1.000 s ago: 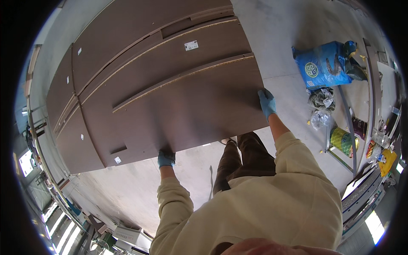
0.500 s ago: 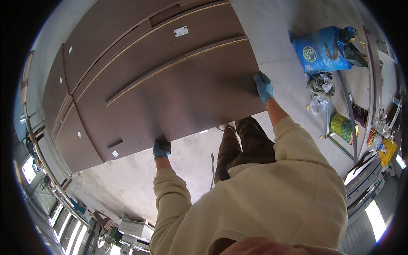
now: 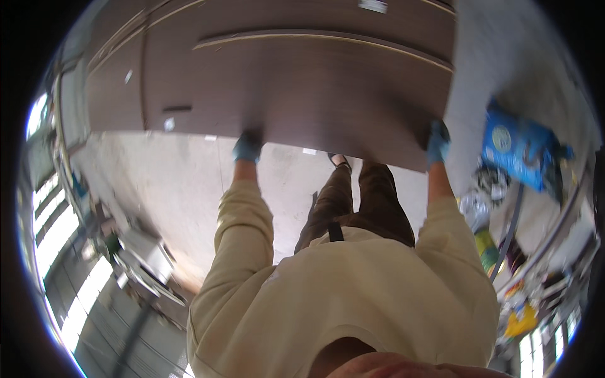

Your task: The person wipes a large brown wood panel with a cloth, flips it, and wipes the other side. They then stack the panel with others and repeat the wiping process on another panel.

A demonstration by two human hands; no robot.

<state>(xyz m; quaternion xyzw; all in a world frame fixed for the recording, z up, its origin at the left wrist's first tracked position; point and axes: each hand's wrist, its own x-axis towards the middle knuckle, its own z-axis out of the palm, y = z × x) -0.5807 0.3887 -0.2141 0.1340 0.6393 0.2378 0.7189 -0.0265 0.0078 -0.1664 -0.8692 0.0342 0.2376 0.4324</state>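
A wide dark brown board (image 3: 340,104) lies across the upper part of the view, with a pale raw edge along its far side. My left hand (image 3: 247,148), in a light blue and dark glove, grips its near edge left of my legs. At the board's right end, near the corner, my right hand (image 3: 438,143) in a matching glove is closed on the side edge. The fingers of both hands are blurred and partly hidden. Other brown panels (image 3: 283,17) lie just beyond, some bearing small white labels.
A blue printed sack (image 3: 520,148) lies on the floor at the right, with clear plastic wrap (image 3: 474,206) and a yellow bag (image 3: 522,320) nearer to me. Pale concrete floor (image 3: 170,183) stretches before the panels. A white box-like object (image 3: 146,255) stands at the lower left.
The view has turned, so the panels now sit higher and level. My right hand is further right and lower in the picture. Both hands still hold the board.
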